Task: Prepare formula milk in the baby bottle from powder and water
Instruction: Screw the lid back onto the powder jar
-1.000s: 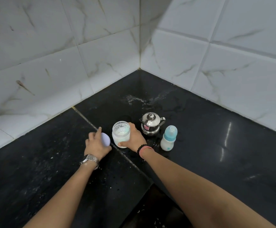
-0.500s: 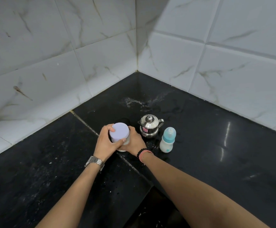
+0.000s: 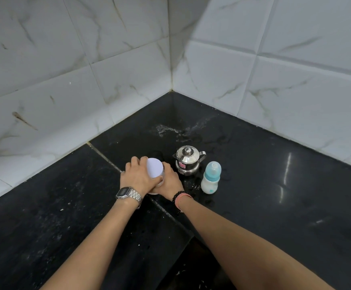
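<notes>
A glass jar of white powder point(image 3: 160, 182) stands on the black counter point(image 3: 274, 195) and is mostly hidden by both hands. A pale lilac lid point(image 3: 155, 168) sits on top of it. My left hand point(image 3: 137, 176) grips the lid from the left. My right hand point(image 3: 170, 184) wraps the jar's body from the right. A small steel kettle point(image 3: 188, 161) with its lid on stands just right of the jar. A baby bottle point(image 3: 211, 177) with a teal collar and clear cap stands upright right of the kettle, with white liquid in it.
White marble-look tiled walls point(image 3: 107, 59) meet in a corner behind the objects. A wet patch point(image 3: 183, 130) lies on the counter behind the kettle. The counter's inner edge drops away between my forearms at the bottom.
My left hand carried the lilac lid from beside the open jar onto its mouth and now grips it there with the wrist turned. The right hand stayed on the jar.
</notes>
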